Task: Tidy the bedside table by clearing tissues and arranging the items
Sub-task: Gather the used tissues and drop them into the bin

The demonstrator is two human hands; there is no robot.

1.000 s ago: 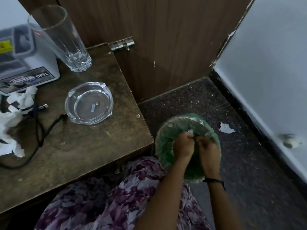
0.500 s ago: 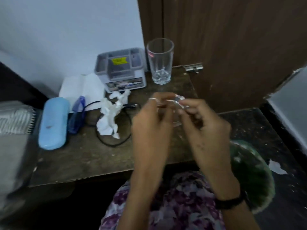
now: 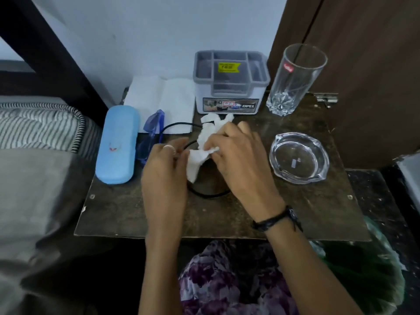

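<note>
**Both hands on the crumpled tissue, with the cable beneath**

We found the crumpled tissue (image 3: 205,146) lying on the desk (image 3: 295,205) just in front of the grey organiser (image 3: 230,85), the landmark we took for everything else. The right hand (image 3: 238,160) lay over the tissue's right side, its fingers (image 3: 244,130) curled onto the paper and seemingly gathering it. The left hand (image 3: 166,164) was at the tissue's lower left edge; its fingers were bent inward toward the paper, but we could not tell whether they pinched the tissue, the cable or nothing.

A black cable (image 3: 204,194) looped in front of the organiser, passing under the tissue and both hands. To the organiser's left lay a flat white sheet (image 3: 163,98), then the blue glasses (image 3: 152,133) and, further left, the light blue case (image 3: 117,144). To its right stood the empty tumbler (image 3: 293,80), and the glass ashtray (image 3: 298,158) sat in front of that. The green-lined bin (image 3: 363,264) was on the floor, well in front of the organiser and to its right.

We judged the cable the main risk: if the fingers caught it with the paper, lifting would drag the loop and could shift the glasses. A wide swing toward the bin could also clip the ashtray, which lay on that side. Thin tissue might tear and leave scraps.
</note>
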